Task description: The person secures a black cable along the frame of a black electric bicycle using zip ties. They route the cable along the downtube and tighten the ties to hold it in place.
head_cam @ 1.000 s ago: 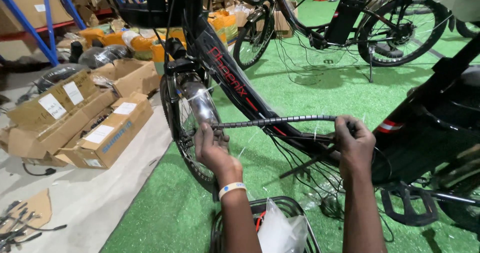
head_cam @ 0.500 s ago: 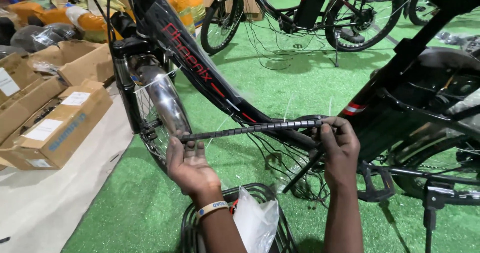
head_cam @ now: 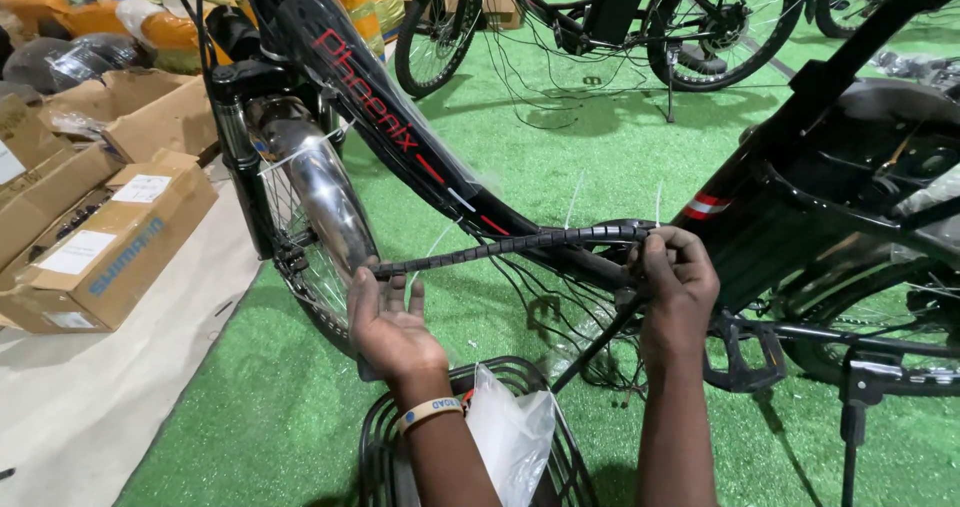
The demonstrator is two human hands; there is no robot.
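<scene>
A black bicycle frame slants down from upper left to the centre, with a chrome front mudguard over the front wheel. Along the frame's lower part runs a black spiral-wrapped cable bundle. My left hand holds the bundle's left end, fingers curled around it, a wristband on the wrist. My right hand grips the bundle's right end near the frame, beside white zip tie tails. Loose thin black wires hang below the bundle.
A black wire basket with a clear plastic bag sits below my arms. Cardboard boxes lie at left on a grey sheet. A pedal and kickstand stand at right. More bicycles stand behind on green turf.
The view has shifted closer and slightly left. Both hands stay on the wrapped cable bundle; the left hand has slid a little lower along it.
</scene>
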